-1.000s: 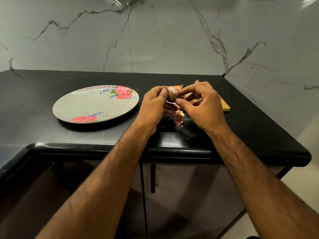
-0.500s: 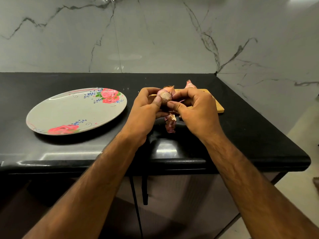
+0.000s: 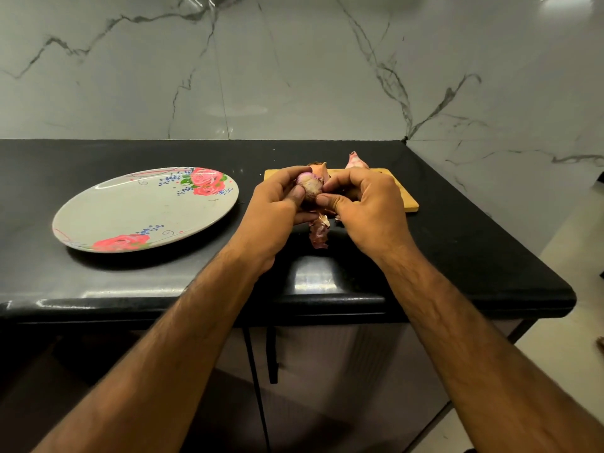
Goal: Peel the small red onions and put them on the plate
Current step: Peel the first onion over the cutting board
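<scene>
Over on the left, the flowered plate (image 3: 143, 207) has no onion on it yet. Left hand (image 3: 277, 210) grips a small red onion (image 3: 310, 186) above the counter, loose skin (image 3: 318, 235) dangling below. Right hand (image 3: 362, 207) pinches at its peel. Behind, on the wooden board (image 3: 405, 201), at least one more onion (image 3: 356, 162) waits. Early going, I'd say.
</scene>
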